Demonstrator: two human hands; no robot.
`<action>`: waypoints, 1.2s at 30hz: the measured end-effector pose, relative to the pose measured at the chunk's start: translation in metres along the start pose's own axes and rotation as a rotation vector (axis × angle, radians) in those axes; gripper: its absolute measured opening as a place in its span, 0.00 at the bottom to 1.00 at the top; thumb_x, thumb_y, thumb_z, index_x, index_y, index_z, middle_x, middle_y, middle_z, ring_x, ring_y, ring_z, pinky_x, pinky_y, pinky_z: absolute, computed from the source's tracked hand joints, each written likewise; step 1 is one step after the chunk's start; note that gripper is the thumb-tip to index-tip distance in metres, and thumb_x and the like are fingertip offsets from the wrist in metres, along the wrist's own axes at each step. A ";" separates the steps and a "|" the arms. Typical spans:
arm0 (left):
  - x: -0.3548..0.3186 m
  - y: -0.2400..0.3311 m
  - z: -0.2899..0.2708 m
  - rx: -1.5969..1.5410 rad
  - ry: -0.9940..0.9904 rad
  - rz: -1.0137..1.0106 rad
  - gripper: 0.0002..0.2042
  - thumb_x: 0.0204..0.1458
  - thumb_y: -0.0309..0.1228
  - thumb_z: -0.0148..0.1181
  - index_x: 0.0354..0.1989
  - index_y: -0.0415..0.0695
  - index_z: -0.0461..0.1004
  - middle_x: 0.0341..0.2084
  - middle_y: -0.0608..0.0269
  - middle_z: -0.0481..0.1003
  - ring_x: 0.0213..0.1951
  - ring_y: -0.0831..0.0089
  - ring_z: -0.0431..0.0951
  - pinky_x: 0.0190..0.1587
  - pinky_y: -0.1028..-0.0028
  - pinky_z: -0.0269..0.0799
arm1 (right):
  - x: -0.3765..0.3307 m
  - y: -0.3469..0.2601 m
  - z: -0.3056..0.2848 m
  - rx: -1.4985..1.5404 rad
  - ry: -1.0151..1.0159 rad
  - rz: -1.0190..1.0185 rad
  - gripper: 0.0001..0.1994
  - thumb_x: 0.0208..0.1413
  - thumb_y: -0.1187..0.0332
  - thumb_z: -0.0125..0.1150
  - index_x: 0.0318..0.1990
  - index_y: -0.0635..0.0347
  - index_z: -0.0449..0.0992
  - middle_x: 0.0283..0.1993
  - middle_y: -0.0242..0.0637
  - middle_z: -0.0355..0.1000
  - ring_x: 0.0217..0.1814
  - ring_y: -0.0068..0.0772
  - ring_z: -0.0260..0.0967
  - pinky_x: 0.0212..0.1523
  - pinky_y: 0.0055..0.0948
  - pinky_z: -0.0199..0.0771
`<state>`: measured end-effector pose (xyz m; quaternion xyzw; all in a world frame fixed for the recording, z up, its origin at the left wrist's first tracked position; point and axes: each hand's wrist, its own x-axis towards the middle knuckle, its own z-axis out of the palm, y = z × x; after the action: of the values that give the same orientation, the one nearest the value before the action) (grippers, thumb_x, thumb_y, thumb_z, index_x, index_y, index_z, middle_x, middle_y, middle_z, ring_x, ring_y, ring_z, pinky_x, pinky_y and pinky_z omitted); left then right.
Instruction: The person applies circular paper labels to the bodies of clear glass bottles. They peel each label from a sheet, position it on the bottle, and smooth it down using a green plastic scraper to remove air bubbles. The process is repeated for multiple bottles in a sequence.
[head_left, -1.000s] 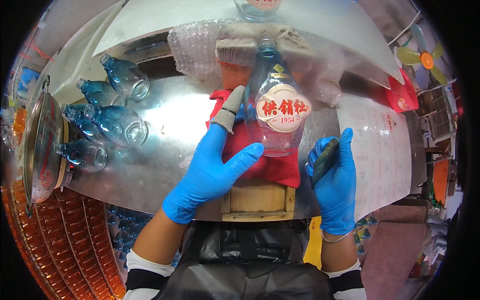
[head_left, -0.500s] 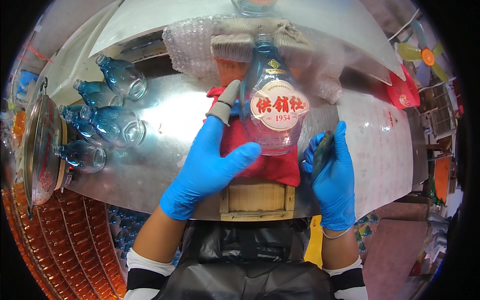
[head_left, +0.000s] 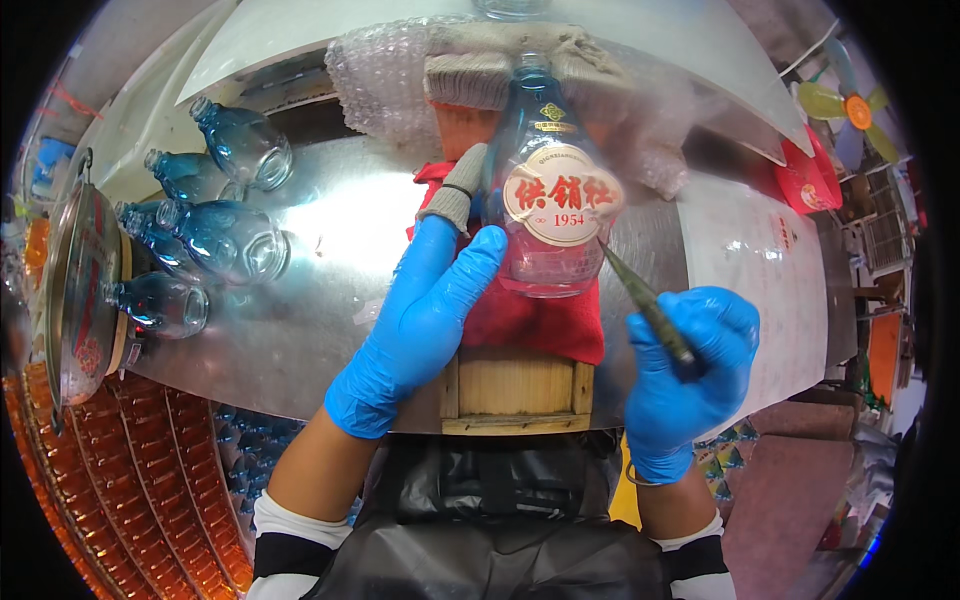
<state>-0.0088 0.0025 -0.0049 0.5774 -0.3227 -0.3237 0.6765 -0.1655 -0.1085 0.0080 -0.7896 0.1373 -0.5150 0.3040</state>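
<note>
A blue-tinted clear glass bottle (head_left: 550, 130) lies tilted on a red cloth pad (head_left: 575, 325), neck away from me. Its round cream label (head_left: 562, 190) has red lettering and faces up. Along the bottle's left side rests my left hand (head_left: 420, 300) in a blue glove, a grey knit finger cover on one finger and the thumb at the lower left of the glass. My blue-gloved right hand (head_left: 705, 360) grips a slim dark green pointed tool (head_left: 640, 290), maybe a scraper. Its tip meets the label's lower right edge, or hovers just over it.
Several blue glass bottles (head_left: 225, 240) stand at the left of the metal table (head_left: 310, 350). Behind the pad is a stack of folded cloth (head_left: 465, 80) with bubble wrap (head_left: 375, 95) beside it. A wooden block (head_left: 515, 390) sits at the front edge. A small fan (head_left: 858, 112) is far right.
My right hand has turned the tool so its tip points up-left at the label. My left thumb has moved up against the bottle. The bottle has shifted slightly away.
</note>
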 end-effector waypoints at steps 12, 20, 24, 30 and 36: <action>-0.001 -0.001 0.002 -0.056 -0.010 -0.003 0.34 0.56 0.39 0.49 0.66 0.38 0.41 0.64 0.51 0.46 0.65 0.65 0.47 0.64 0.68 0.42 | -0.010 -0.024 -0.004 -0.307 -0.415 -0.425 0.21 0.27 0.69 0.67 0.37 0.39 0.81 0.40 0.18 0.64 0.40 0.21 0.60 0.39 0.28 0.55; -0.005 -0.004 -0.016 -0.070 -0.144 0.047 0.44 0.44 0.42 0.58 0.65 0.35 0.42 0.64 0.52 0.47 0.66 0.63 0.46 0.65 0.67 0.40 | 0.012 -0.024 -0.018 -0.437 -0.406 -0.486 0.20 0.27 0.66 0.68 0.36 0.36 0.81 0.40 0.15 0.66 0.41 0.20 0.60 0.42 0.29 0.55; -0.002 -0.009 -0.020 0.260 -0.156 0.176 0.49 0.37 0.42 0.65 0.65 0.34 0.41 0.65 0.52 0.46 0.66 0.64 0.45 0.66 0.67 0.37 | 0.011 -0.032 -0.013 -0.493 -0.437 -0.489 0.18 0.29 0.68 0.66 0.35 0.40 0.81 0.40 0.17 0.66 0.40 0.19 0.61 0.42 0.28 0.55; 0.000 -0.012 -0.011 0.787 0.031 0.335 0.48 0.35 0.43 0.67 0.66 0.45 0.46 0.55 0.54 0.62 0.58 0.58 0.61 0.63 0.47 0.22 | 0.005 -0.026 -0.006 -0.302 -0.558 -0.382 0.19 0.28 0.67 0.69 0.35 0.35 0.80 0.37 0.16 0.66 0.35 0.22 0.61 0.49 0.36 0.54; 0.013 -0.013 -0.012 0.536 0.023 0.341 0.58 0.32 0.43 0.71 0.65 0.36 0.33 0.53 0.51 0.63 0.54 0.58 0.65 0.63 0.56 0.38 | 0.040 -0.003 -0.028 -0.232 -0.392 -0.240 0.13 0.31 0.71 0.72 0.28 0.47 0.76 0.29 0.25 0.71 0.30 0.28 0.67 0.55 0.43 0.56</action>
<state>0.0074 -0.0028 -0.0181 0.6762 -0.4809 -0.1024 0.5486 -0.1738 -0.1368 0.0468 -0.9146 0.0390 -0.3652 0.1690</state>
